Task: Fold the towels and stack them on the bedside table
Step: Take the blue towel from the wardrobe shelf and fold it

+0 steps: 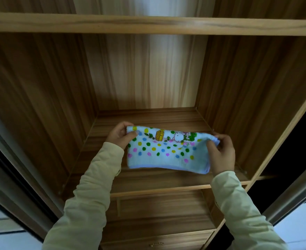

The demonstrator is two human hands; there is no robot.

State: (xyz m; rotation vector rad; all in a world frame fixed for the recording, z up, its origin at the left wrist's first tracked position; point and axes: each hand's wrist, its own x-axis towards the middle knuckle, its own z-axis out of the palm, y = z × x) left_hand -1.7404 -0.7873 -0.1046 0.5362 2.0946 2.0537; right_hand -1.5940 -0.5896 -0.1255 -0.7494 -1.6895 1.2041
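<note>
Above the wooden shelf we hold the dotted towel folded, left hand pinching its upper left corner, right hand pinching its right edge.

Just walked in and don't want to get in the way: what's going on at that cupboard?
A person in pale sleeves is holding a small towel stretched between both hands in front of an open wooden cabinet. The left hand pinches its upper left corner and the right hand grips its right end. The towel is light blue with coloured dots and a cartoon print, and looks already doubled over. It hangs just above the bare shelf. No stack of towels is in view.
</note>
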